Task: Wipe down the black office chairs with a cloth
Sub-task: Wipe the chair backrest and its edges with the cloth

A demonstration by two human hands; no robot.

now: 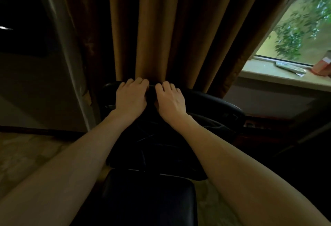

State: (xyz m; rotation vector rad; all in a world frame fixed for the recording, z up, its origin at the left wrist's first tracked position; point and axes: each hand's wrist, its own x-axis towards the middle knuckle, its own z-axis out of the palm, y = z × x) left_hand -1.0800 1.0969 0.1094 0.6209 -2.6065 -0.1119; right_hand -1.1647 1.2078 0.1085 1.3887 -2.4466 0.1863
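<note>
A black leather office chair [154, 141] stands in front of me, its backrest top against the brown curtain and its seat [148, 200] below my arms. My left hand [131, 97] and my right hand [170, 100] lie side by side on the top of the backrest. The fingers of both curl over its top edge. Something dark sits between and under the hands. The light is too dim to tell whether it is a cloth or the chair's leather.
Heavy brown curtains [161, 28] hang right behind the chair. At the right, a window sill [268, 75] carries a flat packet and a red-and-white box [321, 66]. The chair's right armrest [223, 109] juts toward a dark wooden desk [268, 132]. Pale floor shows at the left.
</note>
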